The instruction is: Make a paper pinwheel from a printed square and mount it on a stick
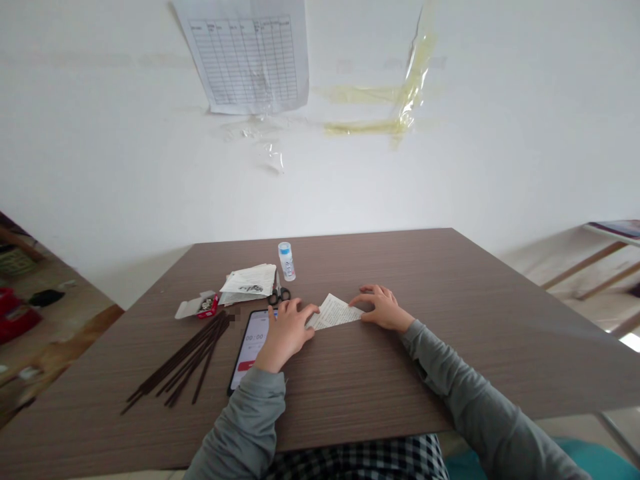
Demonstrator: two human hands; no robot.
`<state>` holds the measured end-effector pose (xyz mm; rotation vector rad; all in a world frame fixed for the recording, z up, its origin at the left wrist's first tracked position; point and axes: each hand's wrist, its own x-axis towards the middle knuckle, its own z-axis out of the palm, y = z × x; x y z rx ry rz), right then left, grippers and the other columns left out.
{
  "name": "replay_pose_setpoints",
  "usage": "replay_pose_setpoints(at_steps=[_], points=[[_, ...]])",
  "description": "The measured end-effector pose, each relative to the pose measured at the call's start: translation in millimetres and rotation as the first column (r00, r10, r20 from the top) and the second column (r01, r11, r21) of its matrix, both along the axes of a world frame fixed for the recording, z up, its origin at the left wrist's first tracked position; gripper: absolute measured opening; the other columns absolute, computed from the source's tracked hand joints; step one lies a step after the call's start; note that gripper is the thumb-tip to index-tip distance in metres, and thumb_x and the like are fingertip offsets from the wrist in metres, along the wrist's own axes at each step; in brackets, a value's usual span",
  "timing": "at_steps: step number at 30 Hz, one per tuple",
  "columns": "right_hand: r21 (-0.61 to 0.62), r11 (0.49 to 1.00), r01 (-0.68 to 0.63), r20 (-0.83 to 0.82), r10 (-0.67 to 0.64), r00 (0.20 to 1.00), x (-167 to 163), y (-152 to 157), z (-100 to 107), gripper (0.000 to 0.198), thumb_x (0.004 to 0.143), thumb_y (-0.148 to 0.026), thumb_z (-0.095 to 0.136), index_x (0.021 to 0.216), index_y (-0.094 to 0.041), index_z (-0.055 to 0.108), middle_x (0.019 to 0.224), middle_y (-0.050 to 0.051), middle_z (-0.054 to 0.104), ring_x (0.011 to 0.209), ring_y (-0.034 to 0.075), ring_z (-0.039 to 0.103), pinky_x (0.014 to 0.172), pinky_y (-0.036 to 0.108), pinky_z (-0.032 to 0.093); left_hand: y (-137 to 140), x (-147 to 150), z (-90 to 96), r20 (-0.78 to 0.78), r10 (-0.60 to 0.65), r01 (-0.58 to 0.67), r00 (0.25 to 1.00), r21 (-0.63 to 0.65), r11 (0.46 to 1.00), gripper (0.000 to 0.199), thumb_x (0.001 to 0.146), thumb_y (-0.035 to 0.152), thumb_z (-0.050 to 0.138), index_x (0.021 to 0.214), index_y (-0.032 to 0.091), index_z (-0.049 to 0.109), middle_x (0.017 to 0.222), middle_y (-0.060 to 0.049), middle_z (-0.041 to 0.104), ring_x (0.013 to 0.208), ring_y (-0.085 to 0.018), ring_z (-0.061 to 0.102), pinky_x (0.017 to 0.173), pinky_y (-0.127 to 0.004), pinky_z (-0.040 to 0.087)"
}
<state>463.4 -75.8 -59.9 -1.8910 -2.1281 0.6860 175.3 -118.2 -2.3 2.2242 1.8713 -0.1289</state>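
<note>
Fingers (311, 309) loosely spread, left hand (287, 333) and right hand (385, 311) touching triangular paper (334, 313) (printed text)

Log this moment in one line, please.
left hand: touching triangular whitish printed paper, left end | right hand: touching its right end

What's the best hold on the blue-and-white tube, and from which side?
Take the tube around mid-body, probably from the right: it stands upright and slim, with papers to its left and scissors on its near side.
</note>
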Motion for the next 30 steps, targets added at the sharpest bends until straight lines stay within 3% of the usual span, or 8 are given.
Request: replay_pose_setpoints(at_steps=[10, 16, 20, 23, 26, 30], points=[[0.016, 0.998, -0.061, -0.028, 0.061, 0.998, 21, 12, -10, 0.058, 0.099, -0.015, 0.085, 0.146, -0.043, 0.103, 0.192, 0.009, 0.070, 0.184, 0.045, 0.055, 0.156, 0.067, 0.038, 3, -26, -9.6, 0.014, -0.025, 0.025, 1.000, -0.012, 1.000, 0.066, 0.119, 0.016, 0.075, 0.173, 0.052, 0.087, 0.203, -0.009, 0.062, 0.192, -0.048, 0.051, 0.158, -0.087, 0.032], [0.059, 0.998, -0.024, -0.014, 0.025, 1.000, 16, 7, -11, 0.057, 0.102, -0.012, 0.079, 0.141, -0.043, 0.104, 0.188, 0.007, 0.074, 0.179, 0.043, 0.060, 0.155, 0.068, 0.040, 5, -31, -6.5, 0.019, -0.024, 0.024, 1.000, -0.025, 0.999, 0.069, 0.117, 0.013, 0.076, 0.171, 0.054, 0.089, 0.204, -0.007, 0.062, 0.194, -0.048, 0.050, 0.159, -0.084, 0.033], [0.139, 0.988, 0.064, -0.016, -0.063, 0.998, -1, -5, -13, 0.035, 0.112, -0.023, 0.079, 0.129, -0.040, 0.105, 0.175, 0.010, 0.081, 0.176, 0.043, 0.061, 0.154, 0.072, 0.040, 5, -26, -7.3, 0.031, -0.029, 0.029, 0.999, 0.001, 1.000, 0.061, 0.117, 0.016, 0.077, 0.166, 0.048, 0.093, 0.200, -0.009, 0.067, 0.191, -0.045, 0.053, 0.160, -0.080, 0.034], [0.208, 0.976, 0.064, 0.015, -0.069, 0.998, -18, -15, -15, 0.023, 0.116, -0.037, 0.085, 0.133, -0.034, 0.100, 0.168, 0.014, 0.080, 0.172, 0.045, 0.062, 0.152, 0.073, 0.042, 3, -13, -9.6, 0.031, -0.010, 0.009, 0.999, 0.044, 0.999, 0.047, 0.119, 0.023, 0.076, 0.157, 0.042, 0.097, 0.190, -0.011, 0.076, 0.187, -0.044, 0.058, 0.159, -0.080, 0.036], [0.227, 0.973, 0.044, 0.074, -0.063, 0.995, -32, -22, -17, 0.036, 0.111, -0.047, 0.095, 0.141, -0.028, 0.091, 0.167, 0.020, 0.077, 0.169, 0.047, 0.064, 0.152, 0.070, 0.042, 0, 4, -13.2, 0.038, 0.015, -0.019, 0.999, 0.112, 0.994, 0.034, 0.120, 0.032, 0.078, 0.149, 0.033, 0.097, 0.179, -0.016, 0.081, 0.184, -0.045, 0.059, 0.158, -0.078, 0.039], [0.221, 0.974, 0.058, 0.091, -0.079, 0.993, -39, -25, -17, 0.045, 0.108, -0.058, 0.100, 0.137, -0.028, 0.086, 0.170, 0.022, 0.074, 0.169, 0.052, 0.064, 0.150, 0.072, 0.045, -3, 22, -21.0, 0.022, 0.008, -0.012, 1.000, 0.169, 0.986, 0.036, 0.119, 0.041, 0.083, 0.150, 0.026, 0.093, 0.175, -0.022, 0.081, 0.186, -0.050, 0.054, 0.155, -0.080, 0.039]])
